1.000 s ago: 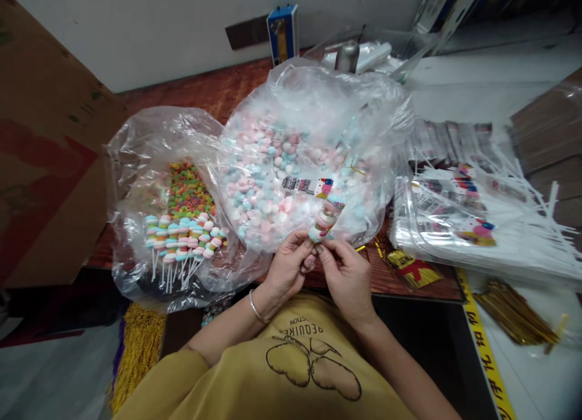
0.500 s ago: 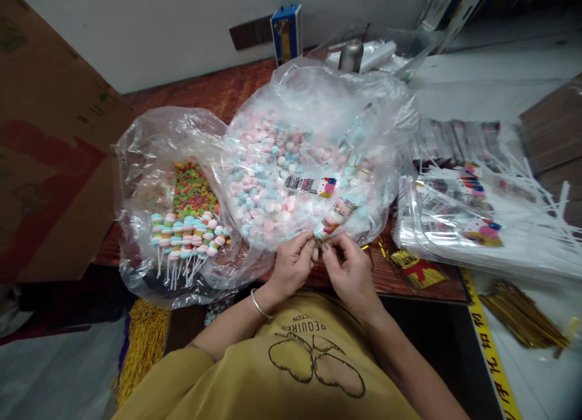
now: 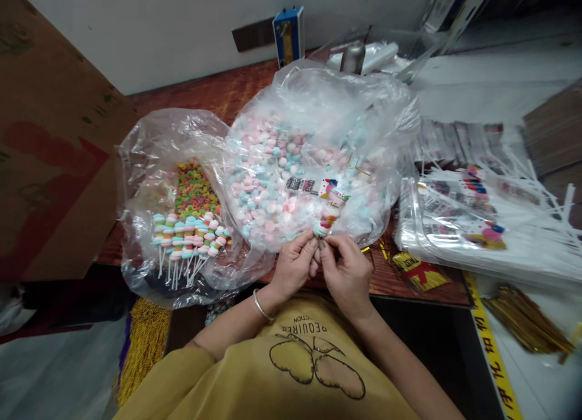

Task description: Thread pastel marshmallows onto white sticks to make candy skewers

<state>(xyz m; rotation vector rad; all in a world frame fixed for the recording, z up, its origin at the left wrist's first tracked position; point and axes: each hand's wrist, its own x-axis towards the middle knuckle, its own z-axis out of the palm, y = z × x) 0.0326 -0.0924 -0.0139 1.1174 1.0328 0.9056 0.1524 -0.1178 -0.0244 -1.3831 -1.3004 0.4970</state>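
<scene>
A marshmallow lollipop (image 3: 330,213) in a printed clear wrapper stands upright between my two hands at the table's front edge. My left hand (image 3: 294,262) is closed round its lower end, where the stick is hidden by the fingers. Thumb and fingers of my right hand (image 3: 348,274) pinch the neck of the wrapper from the other side, touching the left fingertips. Whether a twist tie is between them I cannot make out. Just behind lies a flat printed wrapper (image 3: 302,185) on a large clear bag of pink, white and blue marshmallows (image 3: 259,190).
On the left, unwrapped marshmallow lollipops (image 3: 188,235) lie on a plastic bag beside colourful candy rings (image 3: 195,186). Stacked printed wrappers (image 3: 454,220) and white sticks are on the right. A pack of gold twist ties (image 3: 419,271) lies near the front edge. A cardboard box (image 3: 54,153) stands left.
The wrapped lollipop has swung from leaning right to nearly upright. My right hand has turned slightly at its neck. Both hands stay closed in about the same place.
</scene>
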